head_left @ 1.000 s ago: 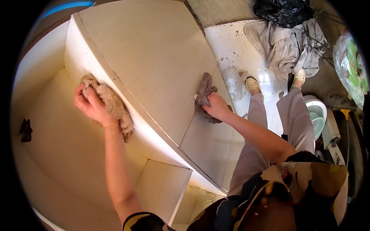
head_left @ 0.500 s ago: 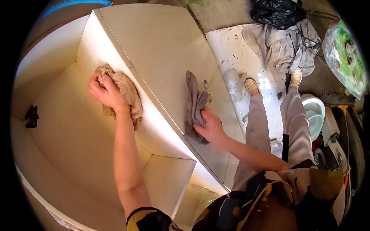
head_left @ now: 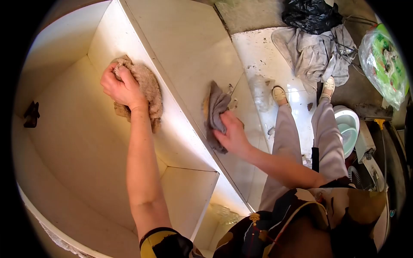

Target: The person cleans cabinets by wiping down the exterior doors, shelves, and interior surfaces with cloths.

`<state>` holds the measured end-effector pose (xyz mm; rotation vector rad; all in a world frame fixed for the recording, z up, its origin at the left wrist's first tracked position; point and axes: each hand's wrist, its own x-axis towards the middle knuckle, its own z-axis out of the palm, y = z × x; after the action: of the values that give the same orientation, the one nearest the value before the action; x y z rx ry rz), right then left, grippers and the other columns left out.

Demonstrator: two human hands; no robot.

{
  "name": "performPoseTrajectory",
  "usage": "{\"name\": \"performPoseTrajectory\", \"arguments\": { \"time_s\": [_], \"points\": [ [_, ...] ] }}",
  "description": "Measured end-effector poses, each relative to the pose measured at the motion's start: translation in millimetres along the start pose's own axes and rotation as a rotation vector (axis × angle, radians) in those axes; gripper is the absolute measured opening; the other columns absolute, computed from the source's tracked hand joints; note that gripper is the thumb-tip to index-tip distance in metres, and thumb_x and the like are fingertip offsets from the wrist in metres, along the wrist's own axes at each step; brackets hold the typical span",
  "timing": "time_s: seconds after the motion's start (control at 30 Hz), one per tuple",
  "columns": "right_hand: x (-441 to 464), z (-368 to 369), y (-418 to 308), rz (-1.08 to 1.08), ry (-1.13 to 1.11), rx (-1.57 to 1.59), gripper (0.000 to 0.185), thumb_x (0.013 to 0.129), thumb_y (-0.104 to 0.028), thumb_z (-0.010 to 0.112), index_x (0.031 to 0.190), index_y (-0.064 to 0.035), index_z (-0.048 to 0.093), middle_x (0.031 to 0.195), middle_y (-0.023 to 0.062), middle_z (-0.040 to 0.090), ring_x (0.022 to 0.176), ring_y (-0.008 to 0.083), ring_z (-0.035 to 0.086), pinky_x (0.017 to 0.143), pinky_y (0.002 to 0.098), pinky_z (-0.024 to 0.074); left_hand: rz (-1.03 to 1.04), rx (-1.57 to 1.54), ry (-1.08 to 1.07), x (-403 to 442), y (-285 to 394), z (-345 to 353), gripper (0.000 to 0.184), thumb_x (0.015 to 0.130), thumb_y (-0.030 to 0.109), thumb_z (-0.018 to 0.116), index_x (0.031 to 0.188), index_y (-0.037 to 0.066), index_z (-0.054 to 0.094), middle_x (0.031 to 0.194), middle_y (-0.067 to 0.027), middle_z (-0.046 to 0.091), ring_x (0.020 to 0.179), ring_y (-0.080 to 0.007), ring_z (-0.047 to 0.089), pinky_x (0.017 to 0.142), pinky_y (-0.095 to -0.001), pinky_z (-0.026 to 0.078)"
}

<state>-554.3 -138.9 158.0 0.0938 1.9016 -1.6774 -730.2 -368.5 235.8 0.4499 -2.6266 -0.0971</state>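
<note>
My left hand point(head_left: 122, 88) is wrapped round a tan fluffy cloth point(head_left: 148, 88), pressed against the inner white wall of an open cabinet point(head_left: 69, 142). A grey-brown cloth point(head_left: 216, 105) is bunched in my right hand point(head_left: 233, 132); it lies on the cabinet's pale outer panel point(head_left: 185, 56), close to the long edge. Dark smudges show on the panel just beyond this cloth. Both cloths hang partly loose out of my fingers.
A small dark object point(head_left: 31, 114) sits inside the cabinet at left. At right are a grey fabric heap point(head_left: 309, 53), a black plastic bag point(head_left: 312, 16), a wrapped green bundle point(head_left: 385, 64) and a white basin point(head_left: 345, 129). My feet stand on white tiles.
My right hand has drawn the grey-brown cloth left across the panel, toward its long edge. My left hand, with the tan cloth, appears farther up and right as the view has shifted.
</note>
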Motion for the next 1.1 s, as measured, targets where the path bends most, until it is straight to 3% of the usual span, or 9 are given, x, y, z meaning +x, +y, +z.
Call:
{"name": "performPoseTrajectory", "arguments": {
  "time_s": [0.1,0.17,0.2,0.47,0.6,0.67,0.83,1.03,1.1],
  "points": [
    [10,2,10,-0.108,0.066,0.129,0.029,0.070,-0.015,0.070,0.085,0.0032,0.053,0.096,0.0220,0.053,0.089,0.0400,0.053,0.076,0.0450,0.0442,0.000,0.015,0.009,1,2,-2,0.026,0.079,0.026,0.052,0.094,0.006,0.061,0.094,-0.0073,0.056,0.087,-0.0252,0.050,0.076,-0.0384,0.042],
    [41,-1,45,0.183,-0.026,-0.058,0.030,0.068,-0.014,0.070,0.084,0.0033,0.050,0.096,0.0220,0.052,0.089,0.0400,0.053,0.075,0.0460,0.0441,-0.022,0.033,-0.009,2,0,-1,0.027,0.078,0.026,0.052,0.094,0.006,0.061,0.094,-0.0074,0.056,0.088,-0.0254,0.050,0.077,-0.0387,0.042],
    [43,-1,48,0.183,-0.025,-0.056,0.030,0.068,-0.014,0.070,0.084,0.0033,0.050,0.096,0.0220,0.052,0.089,0.0400,0.053,0.075,0.0460,0.0441,-0.014,0.024,-0.018,2,-1,-1,0.028,0.080,0.027,0.052,0.096,0.007,0.062,0.098,-0.0076,0.056,0.090,-0.0251,0.050,0.080,-0.0382,0.042],
    [-2,-7,-34,-0.089,0.033,0.101,0.030,0.069,-0.012,0.068,0.087,0.0035,0.050,0.088,0.0187,0.050,0.085,0.0369,0.052,0.072,0.0399,0.0430,-0.002,0.041,0.010,1,1,-1,0.025,0.077,0.025,0.052,0.095,0.010,0.062,0.098,-0.0070,0.055,0.094,-0.0276,0.050,0.084,-0.0416,0.040],
    [54,-3,-16,-0.038,0.066,0.099,0.028,0.069,-0.009,0.067,0.089,0.0033,0.050,0.091,0.0178,0.049,0.087,0.0358,0.051,0.073,0.0386,0.0426,-0.013,0.029,0.001,1,-2,0,0.025,0.078,0.026,0.053,0.095,0.011,0.062,0.099,-0.0071,0.055,0.096,-0.0286,0.049,0.085,-0.0418,0.040],
    [71,-6,-35,-0.169,0.083,0.137,0.028,0.069,-0.009,0.068,0.087,0.0023,0.049,0.091,0.0181,0.048,0.088,0.0372,0.050,0.073,0.0419,0.0418,-0.020,0.019,-0.007,2,-1,0,0.026,0.078,0.026,0.053,0.096,0.011,0.062,0.099,-0.0072,0.055,0.096,-0.0289,0.049,0.085,-0.0419,0.040],
    [30,-8,-42,-0.293,0.035,0.197,0.030,0.069,-0.009,0.067,0.090,0.0011,0.049,0.091,0.0153,0.044,0.087,0.0351,0.049,0.074,0.0402,0.0418,-0.066,0.048,0.000,-1,6,-2,0.026,0.078,0.026,0.052,0.097,0.011,0.062,0.101,-0.0067,0.056,0.096,-0.0284,0.049,0.087,-0.0412,0.039],
    [-47,3,10,-0.051,0.057,0.144,0.026,0.071,-0.010,0.065,0.090,0.0027,0.051,0.090,0.0179,0.049,0.086,0.0376,0.051,0.076,0.0377,0.0430,0.019,0.034,0.008,2,-2,0,0.027,0.079,0.026,0.052,0.098,0.009,0.062,0.099,-0.0064,0.058,0.094,-0.0270,0.050,0.085,-0.0395,0.039],
    [-71,27,54,0.270,0.199,0.117,0.021,0.076,-0.007,0.061,0.094,0.0023,0.055,0.094,0.0161,0.058,0.089,0.0328,0.057,0.079,0.0365,0.0449,-0.001,0.028,0.002,2,1,0,0.028,0.079,0.026,0.052,0.097,0.008,0.062,0.098,-0.0074,0.058,0.093,-0.0273,0.050,0.083,-0.0403,0.041]
  ]
}}
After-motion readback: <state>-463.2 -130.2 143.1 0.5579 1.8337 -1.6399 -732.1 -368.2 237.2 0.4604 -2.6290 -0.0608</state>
